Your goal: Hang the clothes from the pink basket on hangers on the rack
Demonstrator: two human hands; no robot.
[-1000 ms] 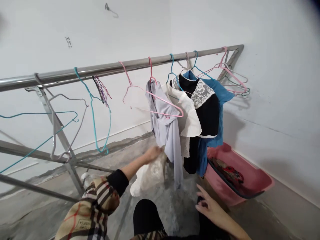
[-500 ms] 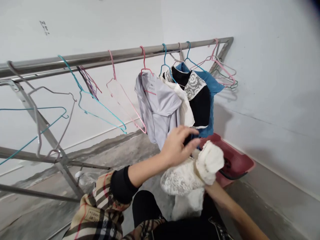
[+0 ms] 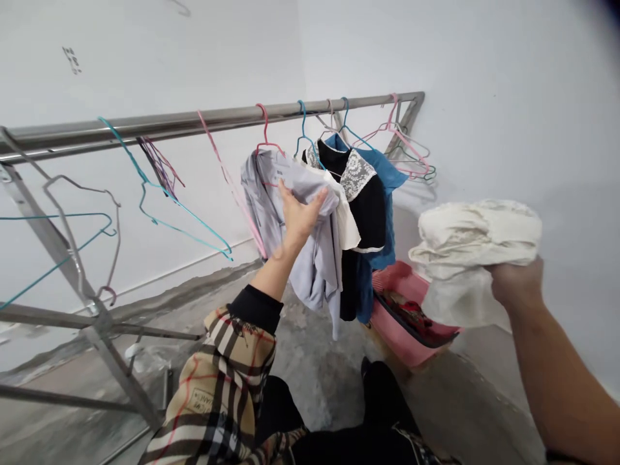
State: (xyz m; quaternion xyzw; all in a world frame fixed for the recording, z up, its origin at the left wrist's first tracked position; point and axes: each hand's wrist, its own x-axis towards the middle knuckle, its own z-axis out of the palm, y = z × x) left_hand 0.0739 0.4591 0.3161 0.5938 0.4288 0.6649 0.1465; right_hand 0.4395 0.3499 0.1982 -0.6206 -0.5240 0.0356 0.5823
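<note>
My right hand (image 3: 520, 284) is raised at the right and grips a bunched white garment (image 3: 477, 232), whose thin, sheer lower part hangs down. My left hand (image 3: 301, 216) reaches forward with thumb and fingers spread, holding nothing. It is in front of a light grey hooded top (image 3: 320, 278) on a red hanger (image 3: 265, 126); whether it touches the cloth I cannot tell. Just left of that top hangs a bare pink hanger (image 3: 227, 174), seen nearly edge-on. To the right hang a white garment (image 3: 349, 226), a black top with a lace collar (image 3: 371, 219) and a blue garment (image 3: 392, 187).
A metal rail (image 3: 169, 126) crosses the view on slanted legs. Bare hangers, among them a turquoise one (image 3: 181, 200) and a grey one (image 3: 62, 219), hang at the left. Several more hang by the right wall. A pink basket (image 3: 407, 342) with dark and red cloth stands on the floor.
My right hand has carried the white garment up and to the right, away from my lap. My left hand has moved up and left, to the grey top. The pink hanger has turned.
</note>
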